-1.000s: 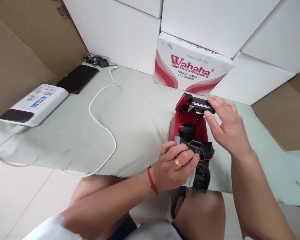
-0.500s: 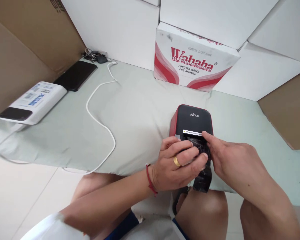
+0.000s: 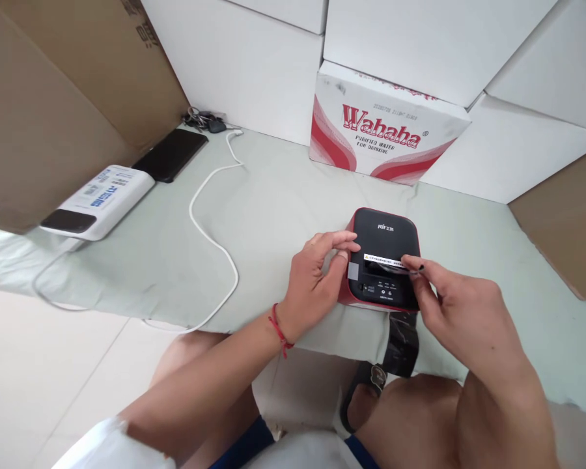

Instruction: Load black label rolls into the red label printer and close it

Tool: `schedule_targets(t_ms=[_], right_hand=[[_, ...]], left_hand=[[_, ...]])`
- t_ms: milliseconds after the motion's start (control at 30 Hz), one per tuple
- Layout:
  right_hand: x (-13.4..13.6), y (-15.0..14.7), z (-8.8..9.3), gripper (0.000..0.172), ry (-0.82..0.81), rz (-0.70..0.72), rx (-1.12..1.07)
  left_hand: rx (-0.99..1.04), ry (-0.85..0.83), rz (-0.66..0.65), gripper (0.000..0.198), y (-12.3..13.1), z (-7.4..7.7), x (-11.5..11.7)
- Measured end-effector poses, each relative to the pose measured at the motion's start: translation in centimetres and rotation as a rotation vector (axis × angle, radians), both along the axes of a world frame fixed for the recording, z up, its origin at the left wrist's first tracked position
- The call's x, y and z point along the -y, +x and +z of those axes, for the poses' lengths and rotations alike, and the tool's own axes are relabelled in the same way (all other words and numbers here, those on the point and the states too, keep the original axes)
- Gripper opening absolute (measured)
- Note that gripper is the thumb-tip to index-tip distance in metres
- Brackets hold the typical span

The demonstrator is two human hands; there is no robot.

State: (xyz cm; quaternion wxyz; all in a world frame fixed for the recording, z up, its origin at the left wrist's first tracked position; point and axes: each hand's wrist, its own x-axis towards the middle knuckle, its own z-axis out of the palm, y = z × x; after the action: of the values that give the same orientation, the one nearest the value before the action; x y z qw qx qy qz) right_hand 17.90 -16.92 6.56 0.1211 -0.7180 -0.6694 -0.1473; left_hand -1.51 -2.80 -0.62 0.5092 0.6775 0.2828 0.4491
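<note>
On the pale green tabletop (image 3: 273,202), the Wahaha carton (image 3: 385,140) stands behind the red-and-black printer (image 3: 383,240). The left hand (image 3: 315,270), loosely curved, rests against the printer's left edge; the right hand (image 3: 461,303) is pinched shut at its right. A black strip (image 3: 401,348) hangs before the printer; that pinch holds black film (image 3: 393,268) across the printer's top.

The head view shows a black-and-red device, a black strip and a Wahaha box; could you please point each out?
Black-and-red device (image 3: 385,243), head view: its black top.
Black strip (image 3: 402,345), head view: its hanging middle.
Wahaha box (image 3: 387,133), head view: its printed front.
</note>
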Motion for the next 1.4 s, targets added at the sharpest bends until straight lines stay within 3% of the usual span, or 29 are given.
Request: schedule_targets(t_ms=[67, 200, 300, 367, 500, 800, 1100, 1400], right_hand=[[-0.4, 0.2, 0.2, 0.036, 0.035, -0.038, -0.108], [-0.9, 0.2, 1.1, 0.031, 0.102, -0.029, -0.349], [-0.8, 0.2, 1.7, 0.027, 0.066, 0.083, -0.487], [-0.3, 0.3, 1.9, 0.024, -0.018, 0.2, -0.505], [0.6, 0.9, 1.9, 0.027, -0.167, 0.338, -0.472], [1.4, 2.1, 1.9, 0.038, -0.286, 0.361, -0.47], [0.1, 1.3, 2.3, 0.04, -0.291, 0.331, -0.458], [0.2, 0.6, 2.5, 0.041, -0.301, 0.34, -0.396]], left_hand=[[0.026, -0.08, -0.031, 0.033, -0.1, 0.2, -0.3], [0.085, -0.302, -0.144, 0.062, 0.4, -0.3, -0.9], [0.185, -0.519, -0.173, 0.07, 1.4, -1.0, -1.0], [0.235, -0.573, -0.172, 0.07, 1.9, -1.3, -0.9], [0.246, -0.55, -0.165, 0.084, 2.1, -1.2, -0.8], [0.171, -0.543, -0.407, 0.127, 0.9, -1.8, -3.1], [0.077, -0.48, -0.424, 0.132, 0.0, -2.4, -4.1], [0.04, -0.417, -0.376, 0.11, -0.3, -2.3, -3.2]])
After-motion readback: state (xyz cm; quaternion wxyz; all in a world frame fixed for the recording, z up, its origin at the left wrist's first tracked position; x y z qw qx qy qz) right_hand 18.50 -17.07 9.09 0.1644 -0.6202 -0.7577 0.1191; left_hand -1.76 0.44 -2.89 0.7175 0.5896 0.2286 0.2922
